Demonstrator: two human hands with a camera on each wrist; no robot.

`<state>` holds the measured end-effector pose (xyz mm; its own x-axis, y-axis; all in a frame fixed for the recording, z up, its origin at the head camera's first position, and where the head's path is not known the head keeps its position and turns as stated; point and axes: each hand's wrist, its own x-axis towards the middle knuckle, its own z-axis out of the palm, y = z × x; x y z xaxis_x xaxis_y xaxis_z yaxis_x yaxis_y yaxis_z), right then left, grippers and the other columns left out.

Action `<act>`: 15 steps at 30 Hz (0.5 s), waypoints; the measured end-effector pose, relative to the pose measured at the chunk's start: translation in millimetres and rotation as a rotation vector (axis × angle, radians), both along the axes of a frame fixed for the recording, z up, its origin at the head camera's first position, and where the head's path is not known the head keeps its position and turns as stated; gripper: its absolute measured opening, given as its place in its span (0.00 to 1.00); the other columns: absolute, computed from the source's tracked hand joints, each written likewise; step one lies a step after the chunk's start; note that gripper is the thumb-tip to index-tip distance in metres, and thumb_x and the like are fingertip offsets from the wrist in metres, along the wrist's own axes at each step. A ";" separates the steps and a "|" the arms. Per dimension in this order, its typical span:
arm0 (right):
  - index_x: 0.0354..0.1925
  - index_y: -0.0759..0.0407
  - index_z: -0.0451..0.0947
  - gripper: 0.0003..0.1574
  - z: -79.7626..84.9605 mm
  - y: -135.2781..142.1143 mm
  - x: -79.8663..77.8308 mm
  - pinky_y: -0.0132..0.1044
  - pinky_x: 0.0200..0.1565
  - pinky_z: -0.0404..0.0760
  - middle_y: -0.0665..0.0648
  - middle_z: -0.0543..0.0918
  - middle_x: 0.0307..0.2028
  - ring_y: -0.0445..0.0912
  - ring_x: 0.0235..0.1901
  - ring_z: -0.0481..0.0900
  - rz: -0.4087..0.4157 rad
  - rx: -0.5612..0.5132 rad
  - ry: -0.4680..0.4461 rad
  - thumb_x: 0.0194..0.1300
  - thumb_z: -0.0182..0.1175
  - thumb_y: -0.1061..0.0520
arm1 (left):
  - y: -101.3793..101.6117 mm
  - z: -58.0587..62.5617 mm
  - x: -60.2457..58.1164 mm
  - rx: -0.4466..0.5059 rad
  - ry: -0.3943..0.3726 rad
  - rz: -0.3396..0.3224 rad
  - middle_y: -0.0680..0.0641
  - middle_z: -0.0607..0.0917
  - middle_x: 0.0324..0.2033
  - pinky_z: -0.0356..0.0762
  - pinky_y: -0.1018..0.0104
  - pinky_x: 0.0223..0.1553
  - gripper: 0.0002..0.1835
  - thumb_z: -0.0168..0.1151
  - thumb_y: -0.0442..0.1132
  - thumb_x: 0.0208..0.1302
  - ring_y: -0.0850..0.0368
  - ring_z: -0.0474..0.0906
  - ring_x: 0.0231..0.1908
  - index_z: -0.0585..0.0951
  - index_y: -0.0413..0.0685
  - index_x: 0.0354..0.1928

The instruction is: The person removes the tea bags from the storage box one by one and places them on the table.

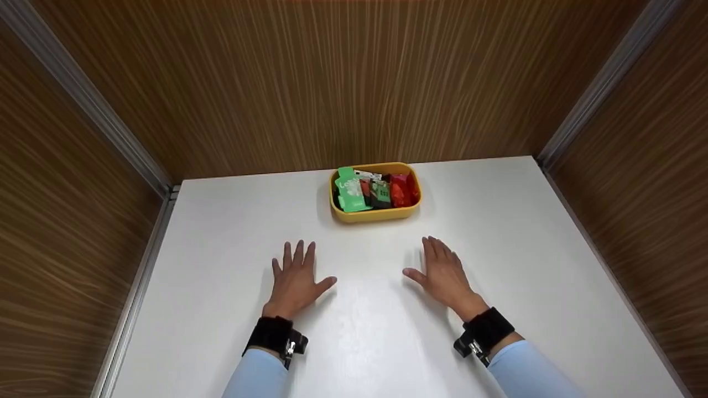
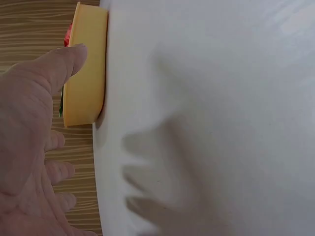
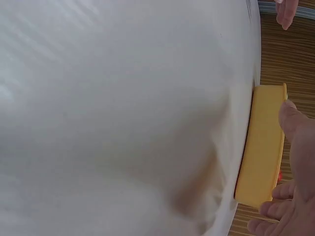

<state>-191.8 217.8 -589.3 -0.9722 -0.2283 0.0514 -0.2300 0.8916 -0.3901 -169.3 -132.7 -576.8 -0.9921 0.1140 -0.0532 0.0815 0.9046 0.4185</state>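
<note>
Both hands hover over a white table, palms down and holding nothing. The left hand has its fingers spread and thumb out to the right. On the other side, the right hand has its fingers closer together, thumb pointing left. Beyond and between them sits a yellow tray, apart from both hands. It contains a green packet, a dark packet with a green label and a shiny red packet. In the left wrist view the left thumb overlaps the tray's side only by line of sight.
The white table ends at a wood-grain back panel. Wood-grain side panels stand left and right, with grey metal strips along the corners. A black strap with a small device is on each wrist.
</note>
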 end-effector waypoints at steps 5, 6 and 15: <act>0.78 0.73 0.58 0.57 -4.3 1.7 0.5 0.68 0.68 0.69 0.76 0.67 0.73 0.72 0.73 0.65 -0.015 -0.022 0.000 0.71 0.67 0.38 | -0.1 -2.7 0.8 0.026 -0.011 -0.012 0.33 0.58 0.81 0.46 0.24 0.75 0.54 0.66 0.68 0.66 0.29 0.43 0.82 0.59 0.45 0.83; 0.77 0.73 0.59 0.56 -5.1 2.5 0.4 0.68 0.67 0.70 0.77 0.68 0.73 0.72 0.72 0.66 -0.018 -0.024 -0.003 0.71 0.68 0.39 | -0.2 -3.5 0.7 0.027 -0.012 -0.013 0.33 0.59 0.81 0.47 0.25 0.75 0.53 0.66 0.67 0.66 0.30 0.44 0.82 0.59 0.45 0.83; 0.76 0.73 0.61 0.51 1.4 8.9 -17.7 0.65 0.69 0.70 0.77 0.71 0.70 0.71 0.70 0.69 -0.004 0.008 -0.149 0.74 0.64 0.39 | -3.0 2.2 -13.0 0.037 -0.034 -0.042 0.31 0.66 0.77 0.64 0.35 0.73 0.46 0.68 0.57 0.70 0.31 0.60 0.77 0.62 0.39 0.80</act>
<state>-209.5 226.7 -587.9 -0.9698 -0.2244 -0.0954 -0.1665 0.8954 -0.4129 -182.3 -135.7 -574.7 -0.9841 0.1578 -0.0820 0.1040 0.8847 0.4544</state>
